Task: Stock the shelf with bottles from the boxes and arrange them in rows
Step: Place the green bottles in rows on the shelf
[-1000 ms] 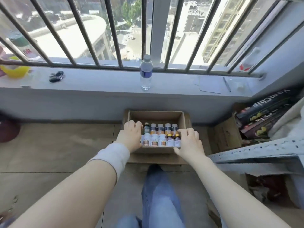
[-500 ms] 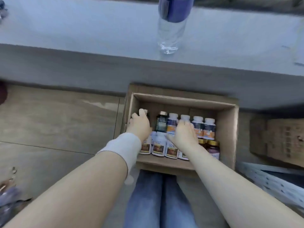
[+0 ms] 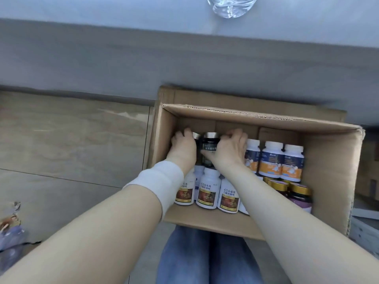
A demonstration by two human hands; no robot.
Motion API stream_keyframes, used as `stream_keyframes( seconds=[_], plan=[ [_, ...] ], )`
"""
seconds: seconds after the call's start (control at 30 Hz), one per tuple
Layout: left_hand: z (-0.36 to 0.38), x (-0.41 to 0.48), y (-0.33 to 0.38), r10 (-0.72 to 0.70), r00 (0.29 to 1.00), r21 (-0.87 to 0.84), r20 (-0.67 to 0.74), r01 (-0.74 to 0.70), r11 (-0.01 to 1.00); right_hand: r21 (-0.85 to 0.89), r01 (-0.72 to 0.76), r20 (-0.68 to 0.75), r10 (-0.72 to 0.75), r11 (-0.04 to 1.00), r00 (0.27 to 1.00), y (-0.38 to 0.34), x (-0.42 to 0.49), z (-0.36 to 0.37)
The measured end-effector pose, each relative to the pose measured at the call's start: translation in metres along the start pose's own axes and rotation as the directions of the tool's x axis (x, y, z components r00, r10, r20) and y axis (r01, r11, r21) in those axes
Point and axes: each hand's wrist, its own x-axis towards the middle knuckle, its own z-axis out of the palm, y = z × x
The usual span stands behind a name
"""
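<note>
Tiled floor point(image 3: 71, 140) under grey ledge point(image 3: 102, 7), open cardboard box point(image 3: 328, 181) on it. Inside, rear-left corner: left hand point(image 3: 183, 148) curled round silver-capped bottle point(image 3: 196, 136), mostly hidden; right hand point(image 3: 229, 150) gripping dark silver-capped bottle point(image 3: 209, 147) just beside, thumb on label. Front row: 3 white bottles point(image 3: 208, 187); right: 3 blue-and-orange bottles point(image 3: 270, 158), gold-lidded jars point(image 3: 299, 193).

Both forearms reach forward and converge; the left hand point(image 3: 183, 149), a white band point(image 3: 162, 182) wrapped about its wrist, lies back-up with fingers curled down over a silver-capped bottle point(image 3: 196, 136); the right hand point(image 3: 231, 150) sits just beside it, thumb across the front of a dark bottle point(image 3: 208, 147), fingers hooked over its far side. Knees in blue jeans point(image 3: 207, 261) show between the elbows.
</note>
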Motion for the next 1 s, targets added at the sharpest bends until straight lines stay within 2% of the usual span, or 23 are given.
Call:
stream_keyframes(
  seconds=[0.1, 0.2, 0.3, 0.37, 0.43, 0.57, 0.67, 0.83, 1.0],
  plan=[
    [-0.006, 0.001, 0.001, -0.020, 0.998, -0.101, 0.066, 0.027, 0.995, 0.108, -0.030, -0.013, 0.032, 0.994, 0.999, 0.008, 0.001, -0.009],
    [-0.014, -0.005, 0.004, -0.003, 0.998, -0.127, 0.063, 0.011, 0.992, 0.325, -0.038, 0.008, 0.037, 0.945, 0.999, 0.020, -0.005, -0.024],
    [-0.029, -0.023, 0.010, 0.041, 0.999, -0.139, 0.012, -0.039, 0.990, 0.620, -0.126, 0.089, 0.090, 0.774, 0.992, 0.030, -0.024, -0.050],
    [-0.045, -0.041, 0.014, 0.086, 0.996, -0.191, -0.016, -0.088, 0.978, 0.714, -0.164, 0.117, 0.114, 0.680, 0.987, 0.038, -0.046, -0.069],
    [-0.064, -0.066, 0.020, 0.131, 0.991, -0.296, -0.017, -0.130, 0.946, 0.758, -0.186, 0.144, 0.117, 0.626, 0.983, 0.045, -0.073, -0.090],
    [-0.110, -0.141, 0.034, 0.236, 0.970, -0.553, 0.056, -0.167, 0.816, 0.838, -0.245, 0.209, 0.128, 0.488, 0.970, 0.052, -0.145, -0.135],
    [-0.136, -0.202, 0.044, 0.338, 0.937, -0.635, 0.089, -0.208, 0.744, 0.900, -0.236, 0.195, 0.146, 0.366, 0.970, 0.057, -0.208, -0.160],
    [-0.153, -0.296, 0.055, 0.520, 0.841, -0.701, 0.152, -0.279, 0.656, 0.982, -0.093, 0.052, 0.239, 0.163, 0.970, 0.064, -0.324, -0.177],
    [-0.150, -0.391, 0.068, 0.658, 0.710, -0.736, 0.251, -0.301, 0.606, 0.998, 0.061, -0.054, 0.375, -0.006, 0.925, 0.069, -0.447, -0.178]
  ],
)
